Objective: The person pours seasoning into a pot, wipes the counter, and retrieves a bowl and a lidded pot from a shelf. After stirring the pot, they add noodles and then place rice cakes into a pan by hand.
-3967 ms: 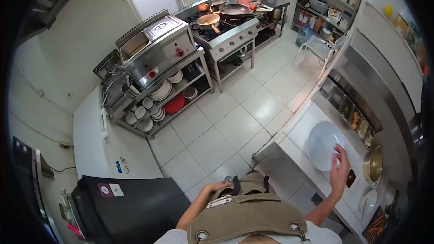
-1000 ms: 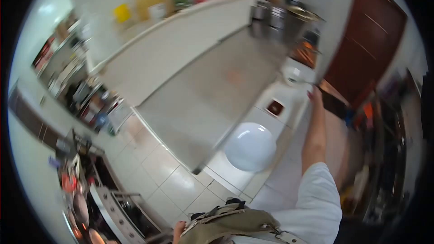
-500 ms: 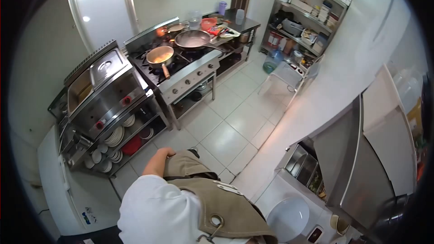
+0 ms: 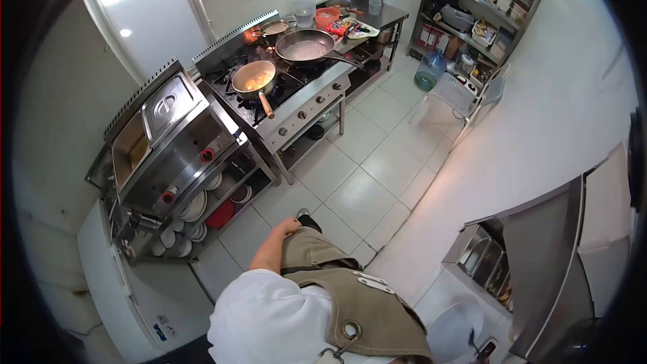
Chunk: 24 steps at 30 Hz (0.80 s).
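In the head view the person stands across the tiled aisle from the stove (image 4: 296, 104), facing it. The left hand (image 4: 287, 227) hangs at the apron (image 4: 337, 290) holding nothing, its fingers too small to read, and the right hand is out of sight, so its state cannot be told. The white plate (image 4: 453, 329) lies on the counter behind the person, well apart from the stove's small pan (image 4: 253, 79) of food. It looks like an empty-handed pause between the two, and joining food and plate would call for a grip on the pan's handle.
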Tool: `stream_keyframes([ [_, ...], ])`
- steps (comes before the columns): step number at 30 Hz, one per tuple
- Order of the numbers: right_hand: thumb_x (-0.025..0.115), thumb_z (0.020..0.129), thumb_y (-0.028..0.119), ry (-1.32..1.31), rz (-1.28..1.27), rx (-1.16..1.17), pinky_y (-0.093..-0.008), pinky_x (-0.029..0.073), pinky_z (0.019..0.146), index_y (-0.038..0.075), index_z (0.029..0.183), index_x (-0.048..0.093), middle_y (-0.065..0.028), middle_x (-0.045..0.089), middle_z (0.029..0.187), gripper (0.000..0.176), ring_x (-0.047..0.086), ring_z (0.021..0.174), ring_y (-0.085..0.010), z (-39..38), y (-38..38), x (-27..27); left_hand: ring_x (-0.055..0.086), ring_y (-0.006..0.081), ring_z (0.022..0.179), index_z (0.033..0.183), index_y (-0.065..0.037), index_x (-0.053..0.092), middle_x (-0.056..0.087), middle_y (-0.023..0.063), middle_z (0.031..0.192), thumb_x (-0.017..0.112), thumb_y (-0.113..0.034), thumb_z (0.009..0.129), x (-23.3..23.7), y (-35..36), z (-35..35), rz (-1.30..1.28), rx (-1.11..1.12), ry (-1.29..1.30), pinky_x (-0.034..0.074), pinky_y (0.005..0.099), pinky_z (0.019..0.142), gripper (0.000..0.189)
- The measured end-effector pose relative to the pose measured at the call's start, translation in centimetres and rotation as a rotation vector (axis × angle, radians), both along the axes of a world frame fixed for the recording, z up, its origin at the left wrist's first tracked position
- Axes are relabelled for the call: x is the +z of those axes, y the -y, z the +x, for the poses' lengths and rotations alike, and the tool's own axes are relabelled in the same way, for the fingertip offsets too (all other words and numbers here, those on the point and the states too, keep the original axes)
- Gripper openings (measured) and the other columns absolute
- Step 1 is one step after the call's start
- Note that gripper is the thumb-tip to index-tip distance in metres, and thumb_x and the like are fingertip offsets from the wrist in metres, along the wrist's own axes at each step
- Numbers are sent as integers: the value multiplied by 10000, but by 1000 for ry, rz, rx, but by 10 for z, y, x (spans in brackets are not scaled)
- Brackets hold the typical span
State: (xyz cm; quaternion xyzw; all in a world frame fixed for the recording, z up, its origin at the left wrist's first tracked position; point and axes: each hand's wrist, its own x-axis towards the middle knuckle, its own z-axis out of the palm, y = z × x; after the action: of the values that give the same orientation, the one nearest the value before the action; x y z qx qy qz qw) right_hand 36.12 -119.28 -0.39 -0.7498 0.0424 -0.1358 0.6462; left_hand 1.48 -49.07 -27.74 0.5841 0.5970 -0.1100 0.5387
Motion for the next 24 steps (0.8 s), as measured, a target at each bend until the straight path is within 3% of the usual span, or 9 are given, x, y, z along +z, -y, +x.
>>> stream_keyframes([
  [1, 544, 838, 212, -463, 516, -33, -207, 395, 449, 82, 707, 519, -18, 481, 601, 187, 441, 510, -112, -12, -95, 31, 596, 223, 707, 888, -62, 673, 648, 104, 809, 556, -251, 740, -7, -3, -6, -8, -13, -12, 479, 363, 594, 266],
  [2, 576, 849, 195, -593, 594, 414, -205, 450, 511, 29, 974, 567, -43, 562, 730, 208, 511, 604, -115, 15, -77, -21, 587, 202, 721, 961, -73, 638, 637, 82, 864, 524, -264, 778, -13, -8, -10, -58, 8, -49, 469, 361, 593, 288],
  [3, 567, 849, 148, -514, 718, 402, -174, 375, 458, 46, 913, 569, -18, 571, 717, 120, 502, 598, -70, -11, -169, -12, 579, 181, 735, 1035, -84, 602, 626, 61, 920, 491, -277, 817, -21, -14, -16, -107, 31, -84, 460, 359, 592, 312],
  [5, 546, 852, 122, -598, 671, 348, -195, 373, 512, 34, 970, 574, -4, 570, 725, 150, 502, 599, -79, -32, -306, 2, 581, 169, 742, 1017, -92, 608, 626, 48, 918, 493, -278, 821, -29, -33, -22, -82, 47, -96, 458, 350, 590, 293],
  [8, 531, 861, 105, -746, 683, 924, -238, 411, 637, 5, 1189, 460, -57, 588, 816, 350, 523, 731, -108, -54, -465, 37, 584, 151, 789, 1052, -116, 595, 620, 22, 942, 510, -309, 846, -14, -81, -20, -80, 412, 186, 460, 339, 666, 296],
  [12, 511, 871, 80, -806, 452, 1495, -256, 458, 730, -33, 1212, 440, -128, 618, 879, 367, 573, 736, -156, -60, -622, 63, 563, 134, 876, 1114, -103, 553, 600, 22, 991, 472, -334, 884, 39, -175, -14, -41, 598, 441, 442, 308, 749, 336],
  [15, 494, 893, 103, -609, 176, 1651, -207, 379, 566, -15, 1111, 504, -33, 535, 722, 248, 464, 603, -86, -69, -764, 97, 550, 147, 935, 1123, -87, 541, 583, 27, 1027, 409, -324, 927, 118, -246, -7, -39, 708, 846, 438, 309, 802, 335],
  [19, 469, 917, 110, -157, -73, 1543, -190, 299, 493, -7, 1032, 567, 29, 455, 635, 192, 381, 566, -36, -73, -885, 92, 552, 147, 922, 1146, -78, 510, 571, 30, 1025, 347, -348, 961, 184, -278, 6, -62, 798, 936, 444, 326, 818, 366],
  [24, 533, 885, 103, 443, -304, 1446, -228, 319, 456, 33, 962, 637, -34, 519, 641, 147, 396, 505, -68, -83, -997, 110, 560, 147, 916, 1141, -90, 463, 574, 29, 1022, 337, -420, 949, 183, -298, 12, -209, 890, 1089, 445, 336, 826, 402],
])
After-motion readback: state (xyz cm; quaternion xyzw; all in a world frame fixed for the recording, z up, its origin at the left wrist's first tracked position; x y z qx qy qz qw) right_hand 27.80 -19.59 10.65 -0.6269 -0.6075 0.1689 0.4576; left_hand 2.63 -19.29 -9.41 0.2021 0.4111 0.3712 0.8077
